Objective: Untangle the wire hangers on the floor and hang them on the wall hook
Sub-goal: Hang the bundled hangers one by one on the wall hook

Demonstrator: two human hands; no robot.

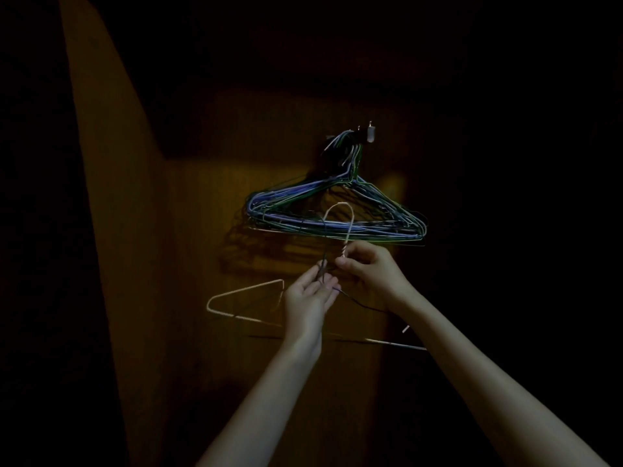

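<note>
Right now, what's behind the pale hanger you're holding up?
Behind the pale hanger hangs a bunch of blue and green hangers on the wall hook, against the brown wall. The left hand and right hand cover its neck.

left arm: bare, raised from bottom centre | left hand [308, 299]: palm toward camera, fingers nearly straight, a wire neck pinched under the thumb | right arm: bare, raised from bottom right | right hand [367, 269]: fingers curled, pinching a twisted neck | hands nearly touching
</note>
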